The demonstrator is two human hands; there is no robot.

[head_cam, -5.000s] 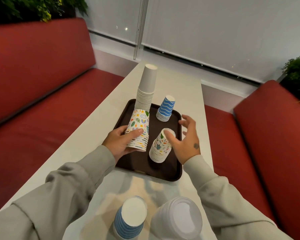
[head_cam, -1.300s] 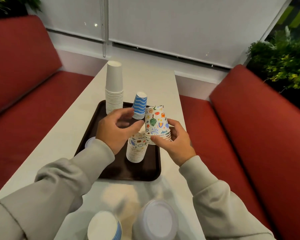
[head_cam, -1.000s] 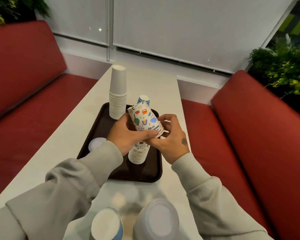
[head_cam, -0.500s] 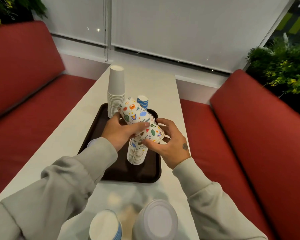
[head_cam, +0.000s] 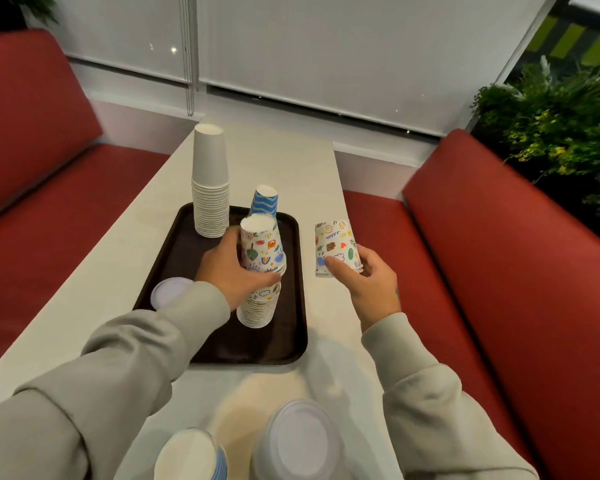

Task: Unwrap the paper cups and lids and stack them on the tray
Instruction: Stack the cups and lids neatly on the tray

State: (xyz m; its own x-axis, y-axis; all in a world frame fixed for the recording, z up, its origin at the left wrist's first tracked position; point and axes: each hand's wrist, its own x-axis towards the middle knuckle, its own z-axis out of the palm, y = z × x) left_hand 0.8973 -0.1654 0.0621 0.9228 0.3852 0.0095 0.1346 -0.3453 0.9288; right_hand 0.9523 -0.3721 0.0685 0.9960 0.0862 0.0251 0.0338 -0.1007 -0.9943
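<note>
A dark brown tray (head_cam: 222, 344) lies on the pale table. On it stand a tall stack of white cups (head_cam: 210, 188), a short blue wavy stack (head_cam: 264, 201) and a patterned stack (head_cam: 260, 299), all upside down. My left hand (head_cam: 231, 268) grips a few patterned cups (head_cam: 262, 245) sitting on top of the patterned stack. My right hand (head_cam: 368, 282) holds another small bunch of patterned cups (head_cam: 336, 247) upside down in the air, right of the tray. A white lid (head_cam: 168, 292) lies at the tray's left edge.
Close to me on the table stand a blue-striped cup stack (head_cam: 191, 457) and a wrapped stack of lids (head_cam: 298, 445). Red bench seats (head_cam: 499, 271) flank the table on both sides. A green plant (head_cam: 555, 123) is at the right.
The bunch of patterned cups that both hands held has come apart in two. My left hand's part now stands on the tray stack, and my right hand has carried the other part off to the right.
</note>
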